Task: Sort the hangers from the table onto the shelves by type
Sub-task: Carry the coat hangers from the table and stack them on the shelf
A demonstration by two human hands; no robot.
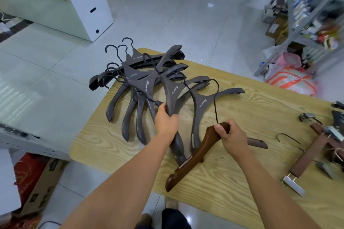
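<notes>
Brown wood marks the hanger [195, 158] that we grip in the right hand [229, 135]. The fingers are clenched round its neck, just under a black wire hook. One shaped arm slants down toward the table's [260, 102] near edge and carries a pale toothed strip on its shoulder. What seems to be the other arm juts out past the hand.

The left hand [165, 119] clasps one arm of a grey hanger [171, 95] belonging to the heap [145, 80] at the table's far-left corner. These grey pieces look like plastic, with broad shoulders, black hooks and white lettering at the neck. They overlap loosely, and several hooks and arms overhang the table's edge.

Clip hangers [316, 147], brown bars with metal clamps, lie at the table's right edge.

The shelves [305, 29] stand beyond the table's far-right corner, crowded with other goods, and we can make out no hanger on them.

We judge the sorting barely begun. Every hanger in view is on the table or in hand, and all three types await carrying across. The wooden one is lifted clear and seems the likeliest first candidate.
</notes>
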